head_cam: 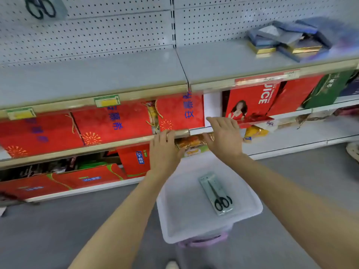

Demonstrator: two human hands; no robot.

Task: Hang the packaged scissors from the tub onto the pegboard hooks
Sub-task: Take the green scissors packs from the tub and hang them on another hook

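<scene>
A clear plastic tub with purple handles stands on the grey floor below me. One packaged pair of black-handled scissors lies flat in it, handles toward me. Another packaged pair hangs on the white pegboard at the top left. My left hand and my right hand are both stretched out above the tub's far side, fingers spread and holding nothing.
A grey shelf runs under the pegboard, with blue and gold boxes stacked at the right. Red gift boxes and a green bag fill the lower shelves. My shoe tip shows at the bottom.
</scene>
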